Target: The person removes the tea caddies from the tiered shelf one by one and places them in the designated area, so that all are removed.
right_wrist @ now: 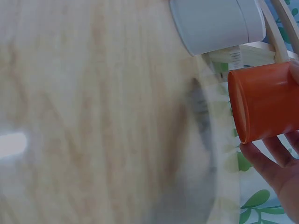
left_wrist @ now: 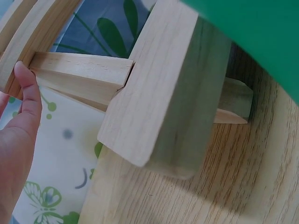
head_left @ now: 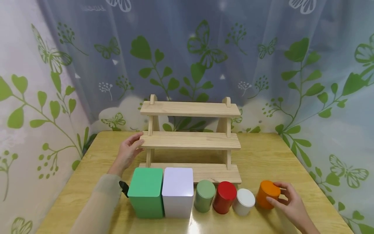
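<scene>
My left hand (head_left: 129, 150) is at the left end of the middle board of a three-tier wooden display shelf (head_left: 190, 140), fingers and thumb gripping the board's end. In the left wrist view the thumb (left_wrist: 29, 88) presses against that edge. Over on the right, my right hand (head_left: 290, 204) holds an orange canister (head_left: 267, 195) between thumb and fingers. The right wrist view shows the orange canister (right_wrist: 266, 100) with its base rim toward the camera and fingers along its side. Left of it stands a white canister (head_left: 244, 202).
A green box (head_left: 146, 193) and a pale lavender box (head_left: 177, 193) stand before the shelf's left half. A light green canister (head_left: 204, 196) and a red canister (head_left: 224, 197) continue the row. A patterned curtain (head_left: 187, 65) hangs behind the wooden table (head_left: 292, 162).
</scene>
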`<action>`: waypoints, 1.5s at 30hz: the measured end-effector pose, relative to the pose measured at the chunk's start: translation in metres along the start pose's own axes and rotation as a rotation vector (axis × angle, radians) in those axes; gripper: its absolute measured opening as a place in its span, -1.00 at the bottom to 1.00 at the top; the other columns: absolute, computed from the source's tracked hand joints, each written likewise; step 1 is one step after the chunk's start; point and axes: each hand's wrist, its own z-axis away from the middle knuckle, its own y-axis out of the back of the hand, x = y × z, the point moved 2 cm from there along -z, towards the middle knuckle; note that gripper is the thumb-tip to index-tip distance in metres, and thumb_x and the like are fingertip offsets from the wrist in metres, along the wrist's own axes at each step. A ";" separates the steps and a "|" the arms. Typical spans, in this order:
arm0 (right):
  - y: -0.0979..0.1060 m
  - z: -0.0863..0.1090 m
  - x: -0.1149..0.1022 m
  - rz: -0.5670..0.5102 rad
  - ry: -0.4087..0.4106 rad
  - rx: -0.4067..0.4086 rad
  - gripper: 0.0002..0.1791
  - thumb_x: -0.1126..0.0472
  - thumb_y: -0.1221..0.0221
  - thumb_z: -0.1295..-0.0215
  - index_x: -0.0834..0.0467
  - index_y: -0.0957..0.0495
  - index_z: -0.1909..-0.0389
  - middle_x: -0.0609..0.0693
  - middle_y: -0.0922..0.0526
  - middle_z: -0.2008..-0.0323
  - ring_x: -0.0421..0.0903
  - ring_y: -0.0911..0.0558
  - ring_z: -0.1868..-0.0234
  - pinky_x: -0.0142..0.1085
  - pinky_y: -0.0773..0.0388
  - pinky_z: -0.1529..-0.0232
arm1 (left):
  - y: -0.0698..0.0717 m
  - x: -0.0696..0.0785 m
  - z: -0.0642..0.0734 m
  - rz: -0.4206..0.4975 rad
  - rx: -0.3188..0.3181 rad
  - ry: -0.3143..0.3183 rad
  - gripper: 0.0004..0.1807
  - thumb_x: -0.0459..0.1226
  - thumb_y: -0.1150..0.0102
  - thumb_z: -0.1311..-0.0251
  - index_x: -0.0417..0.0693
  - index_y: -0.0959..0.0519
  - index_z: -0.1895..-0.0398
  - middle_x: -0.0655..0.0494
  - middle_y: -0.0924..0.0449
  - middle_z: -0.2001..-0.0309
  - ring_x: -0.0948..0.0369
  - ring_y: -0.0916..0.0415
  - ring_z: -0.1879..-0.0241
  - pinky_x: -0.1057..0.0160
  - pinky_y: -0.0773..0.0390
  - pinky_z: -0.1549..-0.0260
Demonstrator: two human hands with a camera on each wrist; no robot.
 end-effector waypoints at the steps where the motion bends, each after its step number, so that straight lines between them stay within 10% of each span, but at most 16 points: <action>1: -0.001 0.001 0.001 -0.001 -0.007 -0.004 -0.43 0.35 -0.33 -0.07 0.32 -0.31 -0.09 -0.23 -0.37 0.03 -0.40 -0.46 0.16 -0.42 -0.55 0.29 | 0.000 0.001 0.000 0.001 0.001 -0.003 -0.46 -0.36 -0.13 -0.24 -0.28 -0.28 -0.29 0.02 -0.33 -0.12 0.21 -0.42 0.13 0.23 -0.56 0.25; 32: -0.019 0.016 0.009 -0.058 0.015 -0.113 -0.37 0.41 -0.38 0.06 0.30 -0.29 -0.04 -0.04 -0.37 0.04 -0.42 -0.47 0.12 -0.42 -0.53 0.24 | 0.008 -0.005 -0.005 0.008 0.022 0.017 -0.43 -0.33 -0.15 -0.23 -0.25 -0.27 -0.30 0.04 -0.28 -0.14 0.20 -0.39 0.07 0.24 -0.56 0.22; 45: 0.004 0.003 0.004 -0.232 0.266 -0.179 -0.10 0.70 -0.20 0.06 0.41 0.00 -0.33 -0.11 -0.38 -0.12 -0.29 -0.47 -0.06 -0.44 -0.52 0.16 | 0.012 -0.001 -0.003 -0.115 0.011 0.031 -0.41 -0.21 -0.20 -0.21 -0.17 -0.31 -0.29 0.06 -0.29 -0.13 0.20 -0.38 0.00 0.23 -0.56 0.18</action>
